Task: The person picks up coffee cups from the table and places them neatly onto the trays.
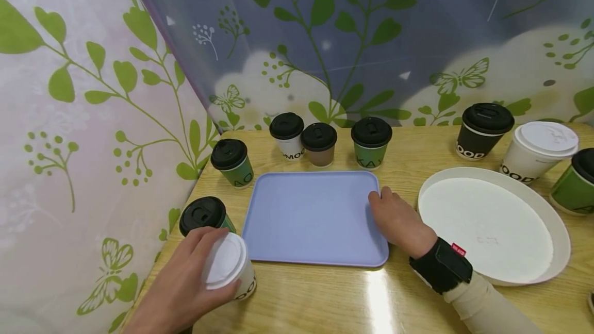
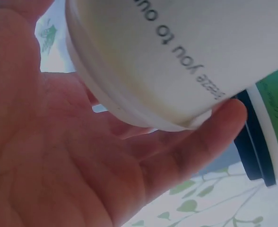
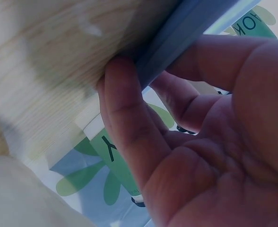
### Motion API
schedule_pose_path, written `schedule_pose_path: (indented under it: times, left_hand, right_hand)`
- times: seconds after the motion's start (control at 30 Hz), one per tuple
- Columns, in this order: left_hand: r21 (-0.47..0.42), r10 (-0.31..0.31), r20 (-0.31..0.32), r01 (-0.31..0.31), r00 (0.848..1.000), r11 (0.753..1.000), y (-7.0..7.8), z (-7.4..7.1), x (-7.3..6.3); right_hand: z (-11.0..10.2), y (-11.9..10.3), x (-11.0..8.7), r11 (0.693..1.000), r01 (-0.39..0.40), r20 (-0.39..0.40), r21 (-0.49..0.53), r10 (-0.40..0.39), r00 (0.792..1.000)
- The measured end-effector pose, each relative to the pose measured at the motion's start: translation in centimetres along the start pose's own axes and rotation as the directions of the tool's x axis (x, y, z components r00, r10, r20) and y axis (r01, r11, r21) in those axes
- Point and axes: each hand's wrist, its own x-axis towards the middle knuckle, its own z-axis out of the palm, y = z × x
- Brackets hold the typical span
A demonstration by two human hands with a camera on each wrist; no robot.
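Note:
My left hand [image 1: 187, 277] is wrapped around the upper part of a white paper coffee cup [image 1: 246, 278] with a white lid, standing left of the tray's near corner. In the left wrist view the fingers curl about the lid rim of this white cup [image 2: 177, 56]. My right hand [image 1: 399, 219] grips the right edge of a lavender rectangular tray [image 1: 315, 220] with nothing on it. In the right wrist view the fingers [image 3: 129, 109] reach under the tray's edge [image 3: 172, 47], thumb on the other side. A green cup with a black lid [image 1: 203, 215] stands just beyond my left hand.
Behind the tray stand a green cup [image 1: 235, 169], a white cup [image 1: 291, 147], a brown cup [image 1: 320, 154] and another green cup [image 1: 369, 152], all black-lidded. A round white tray [image 1: 487, 220] lies right, with several cups behind it. Patterned cloth [image 1: 93, 143] borders the table's left and back.

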Motion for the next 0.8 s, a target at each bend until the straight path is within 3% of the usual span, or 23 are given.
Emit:
schedule_pose_path:
  times: [0.2, 0.43, 0.8]
  left_hand:
    - [0.027, 0.123, -0.082, -0.121, 0.989, 0.992, 0.9, -0.1, 0.9]
    - [0.031, 0.213, -0.147, -0.211, 0.966, 0.977, 1.8, 0.0, 2.5]
    - [0.038, 0.264, -0.163, -0.262, 0.950, 0.964, 3.3, 0.9, 5.7]
  right_hand:
    - [0.0, 0.1, 0.1, 1.000, -0.001, 0.002, 0.004, 0.001, 1.000]
    - [0.0, 0.1, 0.0, 1.000, 0.000, 0.006, 0.018, 0.000, 1.000]
    - [0.0, 0.2, 0.0, 1.000, 0.024, -0.019, -0.002, -0.024, 1.000]
